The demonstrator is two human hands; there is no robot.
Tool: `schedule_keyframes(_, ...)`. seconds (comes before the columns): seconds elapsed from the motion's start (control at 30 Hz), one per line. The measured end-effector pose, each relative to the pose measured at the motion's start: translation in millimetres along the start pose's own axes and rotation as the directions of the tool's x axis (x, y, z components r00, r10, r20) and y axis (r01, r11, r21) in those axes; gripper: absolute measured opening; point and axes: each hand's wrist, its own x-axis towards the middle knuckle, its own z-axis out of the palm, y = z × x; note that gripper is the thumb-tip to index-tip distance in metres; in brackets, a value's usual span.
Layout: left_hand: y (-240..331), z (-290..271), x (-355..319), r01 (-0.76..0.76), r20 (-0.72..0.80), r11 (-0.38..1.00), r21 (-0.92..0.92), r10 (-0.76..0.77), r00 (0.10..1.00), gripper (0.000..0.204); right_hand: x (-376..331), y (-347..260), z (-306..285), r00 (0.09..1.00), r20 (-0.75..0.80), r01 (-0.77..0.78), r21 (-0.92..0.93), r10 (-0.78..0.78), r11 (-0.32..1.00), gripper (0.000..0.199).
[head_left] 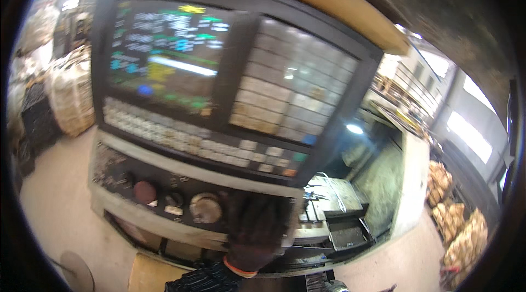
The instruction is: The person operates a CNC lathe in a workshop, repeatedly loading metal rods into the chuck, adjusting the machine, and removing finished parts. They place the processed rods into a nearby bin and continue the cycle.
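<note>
My left hand (257, 229), in a dark glove with an orange cuff edge, is raised against the lower right part of a machine's control panel (186, 170). The forearm in a dark sleeve comes in from the lower left. Blur and the dark background hide the fingers, so their pose and any contact with a control are unclear. Just left of the hand is a round pale dial (206, 208); farther left is a reddish round button (144, 192). Above are a lit screen (164, 56), rows of keys (175, 136) and a pale keypad (293, 81). My right hand does not show.
Right of the panel, the machine's opening holds a metal block (345, 196) under a bright lamp (354, 128). Filled sacks (71, 97) stand at the left, more sacks (463, 242) at the right. A small greyish object (335, 286) at the bottom edge is unclear.
</note>
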Motion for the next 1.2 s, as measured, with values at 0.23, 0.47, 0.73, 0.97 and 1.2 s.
schedule_keyframes(0.23,9,18,-10,0.005,-0.04,0.997,0.072,-0.002,0.999,0.037,-71,99,29,0.932,0.179,-0.331,0.07,0.315,0.941,0.066)
schedule_keyframes(0.47,-4,43,-35,0.085,-0.016,0.924,0.373,-0.085,0.996,0.039,-124,204,80,0.76,0.4,-0.585,0.074,0.513,0.808,0.067)
schedule_keyframes(0.73,29,33,-3,0.157,-0.158,0.899,0.408,-0.099,0.982,0.033,-183,298,121,0.598,0.551,-0.733,0.083,0.582,0.675,0.068)
schedule_keyframes(0.97,180,40,10,0.015,-0.147,0.997,0.077,-0.004,0.989,0.043,-231,344,145,0.525,0.603,-0.81,0.138,0.6,0.57,0.069)
schedule_keyframes(1.2,285,91,-7,-0.103,0.002,0.943,-0.316,0.109,0.994,0.039,-273,380,164,0.506,0.601,-0.843,0.191,0.619,0.503,0.07)
